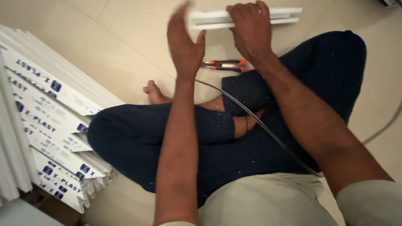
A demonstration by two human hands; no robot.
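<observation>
1. Your right hand [250, 29] lies palm down on the white channel [284, 14], fingers curled over its far edge and pressing it onto the floor [125, 25].
2. The channel is a long white plastic strip with a groove along it. It runs from under your right hand out past it to the right, and a shorter end shows on the thumb side, reaching toward your left hand.
3. Your left hand [184, 42] is raised just left of the channel's end, palm turned toward it. Its fingers are together and straight, the thumb apart. The fingertips are blurred, so you cannot tell whether they touch the strip; the hand grips nothing.
4. A cutter [224, 65] with an orange and black handle lies on the floor just below your right wrist, between your two hands and nearer to you than the channel.
5. A thin grey cable [259, 123] runs from beside your left wrist across your lap, passing under your right forearm.
6. You sit cross-legged in dark trousers [138, 138] flecked with white dust. A bare foot [155, 93] shows just left of your left forearm.
7. Well to the left of your left arm lies a stack of strips [50, 125], white with blue printing, their ends pointing toward your knee.
</observation>
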